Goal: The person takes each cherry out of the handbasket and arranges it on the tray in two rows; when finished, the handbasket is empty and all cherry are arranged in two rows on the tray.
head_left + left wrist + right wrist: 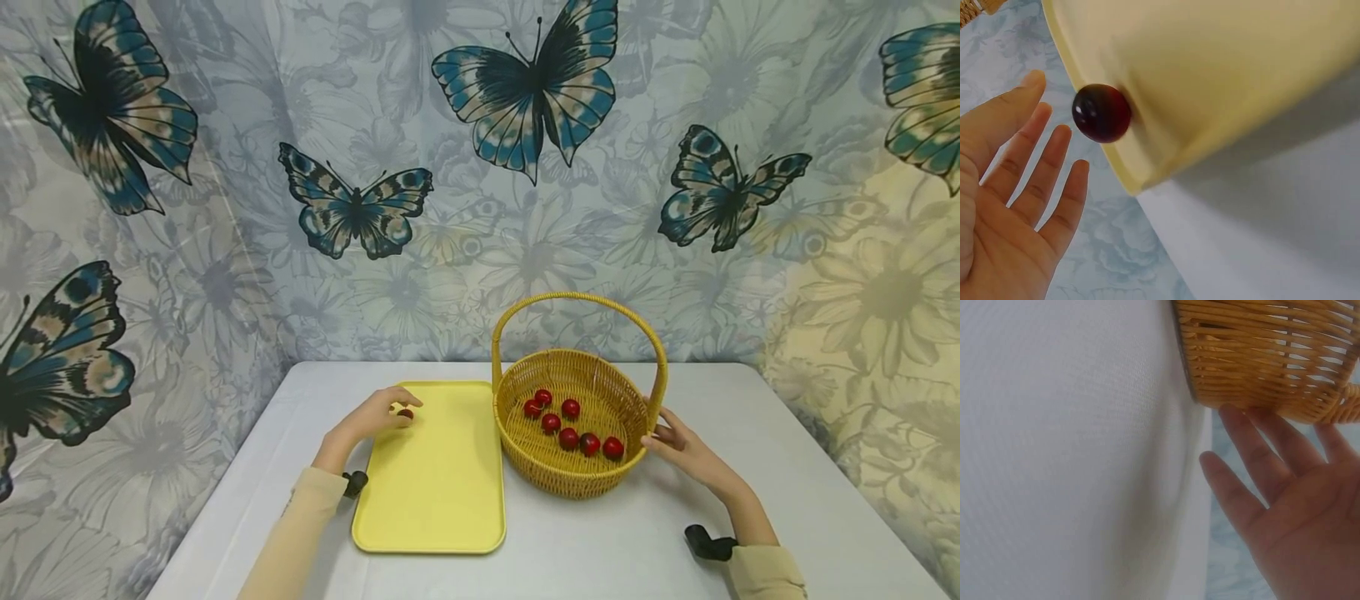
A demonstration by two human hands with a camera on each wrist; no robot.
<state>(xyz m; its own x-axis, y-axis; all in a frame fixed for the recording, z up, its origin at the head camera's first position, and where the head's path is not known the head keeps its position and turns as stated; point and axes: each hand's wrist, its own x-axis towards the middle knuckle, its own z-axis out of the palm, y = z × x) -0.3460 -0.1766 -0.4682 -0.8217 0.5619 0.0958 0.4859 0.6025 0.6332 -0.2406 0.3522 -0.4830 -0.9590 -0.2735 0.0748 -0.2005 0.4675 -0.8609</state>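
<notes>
At the far left corner of a yellow tray (pixel 435 500), my left hand (pixel 372 415) is beside a small, shiny dark red round fruit (pixel 1101 113), like a cherry. The left wrist view shows its fingers spread and apart from the fruit, which lies inside the tray by the rim. My right hand (pixel 686 450) is at the right side of a wicker basket (pixel 573 485), by the foot of its handle. In the right wrist view its fingers are extended, tips against the woven wall; the thumb is hidden there. Several similar red fruits (pixel 568 438) lie inside the basket.
The basket's tall arched handle (pixel 577 295) rises above it. Tray and basket stand side by side on a white-covered table (pixel 585 550). Behind the table hangs a butterfly-print cloth (pixel 540 250). Each wrist wears a black device (pixel 708 543).
</notes>
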